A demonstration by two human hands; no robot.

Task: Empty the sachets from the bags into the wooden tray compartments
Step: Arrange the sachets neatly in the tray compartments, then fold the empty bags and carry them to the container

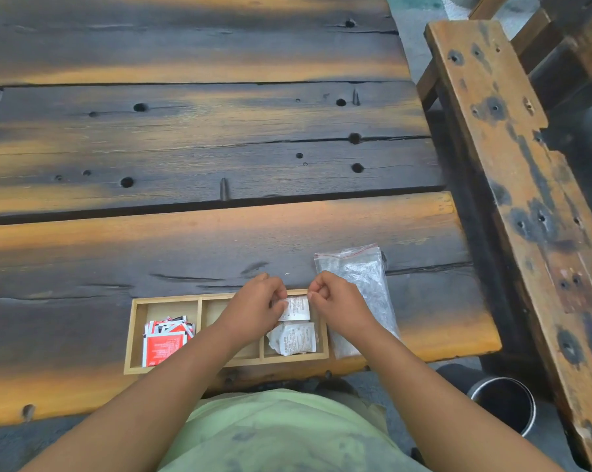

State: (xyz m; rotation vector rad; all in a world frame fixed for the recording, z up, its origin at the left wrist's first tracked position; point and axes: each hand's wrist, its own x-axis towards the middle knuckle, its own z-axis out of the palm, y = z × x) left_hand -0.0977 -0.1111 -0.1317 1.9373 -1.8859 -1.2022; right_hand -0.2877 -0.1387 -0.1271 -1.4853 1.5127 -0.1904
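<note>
A wooden tray (135, 330) with three compartments lies near the table's front edge. Its left compartment holds several red and white sachets (167, 338). White sachets (292, 338) lie in the right compartment. Over that compartment's far end, my left hand (257, 308) and my right hand (335, 301) each pinch a side of one white sachet (296, 306). My left forearm covers much of the middle compartment. A clear zip bag (359, 284) lies flat on the table just right of the tray, partly under my right wrist.
The tray rests on a dark, weathered plank table (219, 148) with holes and cracks. A wooden bench (512, 165) runs along the right side. A metal cylinder (502, 403) stands on the floor at lower right.
</note>
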